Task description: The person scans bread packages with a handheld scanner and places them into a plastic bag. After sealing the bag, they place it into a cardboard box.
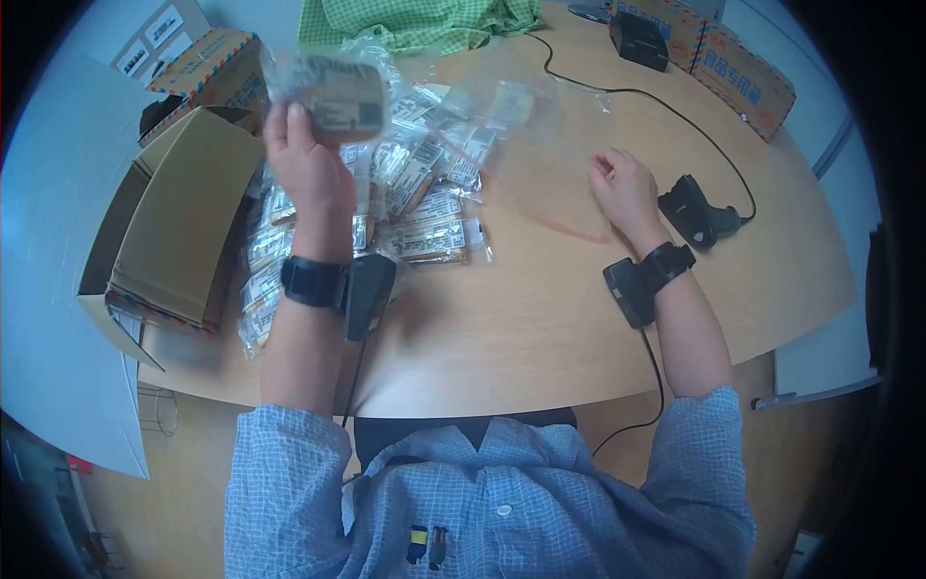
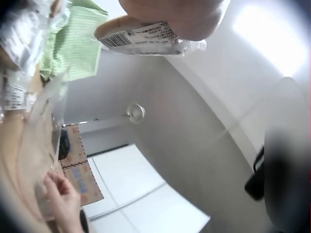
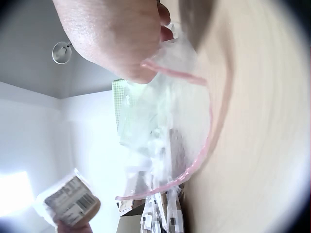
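Observation:
My left hand (image 1: 313, 179) grips a clear-wrapped packet (image 1: 345, 96) with a printed label, raised above a pile of similar labelled packets (image 1: 424, 236). The barcode on this packet (image 2: 138, 40) shows in the left wrist view. Across the table, my right hand (image 1: 629, 195) pinches the edge of a large clear plastic bag (image 1: 550, 169) with a pinkish-red strip along its mouth. In the right wrist view the bag (image 3: 189, 109) hangs from the fingers, its mouth spread wide. A small pale item (image 1: 513, 102) shows through the bag; whether it is inside, I cannot tell.
An opened cardboard box (image 1: 188, 217) stands left of the pile, with another box (image 1: 217, 72) behind. Green checked cloth (image 1: 415, 21) lies at the back. A black scanner (image 1: 696, 212) with a cable is beside my right hand; a black device (image 1: 639, 41) and boxes (image 1: 743, 82) stand back right.

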A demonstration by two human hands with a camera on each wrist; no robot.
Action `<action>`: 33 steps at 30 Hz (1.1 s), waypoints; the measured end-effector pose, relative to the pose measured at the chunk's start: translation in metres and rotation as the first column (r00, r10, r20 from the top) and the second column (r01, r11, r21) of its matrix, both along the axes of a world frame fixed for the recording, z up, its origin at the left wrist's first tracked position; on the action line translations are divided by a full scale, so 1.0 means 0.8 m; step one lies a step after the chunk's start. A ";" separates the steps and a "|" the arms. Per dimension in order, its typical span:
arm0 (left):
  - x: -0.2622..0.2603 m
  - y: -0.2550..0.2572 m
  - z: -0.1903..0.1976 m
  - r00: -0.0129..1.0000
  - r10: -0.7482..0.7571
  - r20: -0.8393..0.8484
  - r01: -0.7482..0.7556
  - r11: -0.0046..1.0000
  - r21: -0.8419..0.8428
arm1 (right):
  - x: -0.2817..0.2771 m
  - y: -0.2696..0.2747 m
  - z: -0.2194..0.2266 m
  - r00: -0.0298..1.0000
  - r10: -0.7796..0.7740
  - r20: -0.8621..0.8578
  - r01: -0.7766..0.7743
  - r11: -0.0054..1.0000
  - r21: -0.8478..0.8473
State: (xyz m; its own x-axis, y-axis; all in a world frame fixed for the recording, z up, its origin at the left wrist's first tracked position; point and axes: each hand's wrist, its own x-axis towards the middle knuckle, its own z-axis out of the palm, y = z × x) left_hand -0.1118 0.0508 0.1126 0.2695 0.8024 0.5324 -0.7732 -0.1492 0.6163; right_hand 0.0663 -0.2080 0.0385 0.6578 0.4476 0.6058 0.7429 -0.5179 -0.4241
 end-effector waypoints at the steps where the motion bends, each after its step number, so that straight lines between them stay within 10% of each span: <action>1: -0.006 -0.011 0.010 0.999 0.001 0.033 -0.006 0.990 0.144 | -0.002 0.002 0.001 1.000 0.017 0.004 -0.017 1.000 0.008; 3: -0.017 -0.045 0.019 0.998 0.044 0.034 -0.055 0.897 0.440 | -0.007 0.004 0.001 1.000 0.018 0.004 -0.018 1.000 0.008; 6: -0.023 -0.102 0.012 0.995 0.089 -0.040 -0.008 0.479 0.878 | -0.006 0.008 -0.001 0.998 0.037 -0.055 -0.033 0.997 0.067; 10: -0.015 -0.140 -0.029 0.956 0.227 -0.185 0.177 0.053 0.983 | -0.007 0.003 0.001 0.992 0.071 -0.102 -0.066 0.996 0.056; 19: -0.019 -0.109 -0.059 0.664 0.146 -0.733 0.721 0.135 0.680 | 0.008 -0.001 -0.006 0.943 0.199 -0.267 -0.155 0.972 0.179; 28: 0.051 -0.116 -0.073 0.814 0.488 -0.316 0.279 0.150 0.949 | -0.022 0.005 0.012 0.897 0.388 -0.211 -0.393 0.919 0.019; 30: 0.061 -0.122 -0.062 0.475 0.712 -0.517 0.464 0.296 0.835 | -0.016 0.004 0.009 0.894 0.399 -0.205 -0.404 0.915 0.021; 33: 0.067 -0.123 -0.050 0.281 0.534 -0.798 0.675 0.481 0.559 | -0.011 0.003 0.006 0.893 0.404 -0.197 -0.405 0.914 0.037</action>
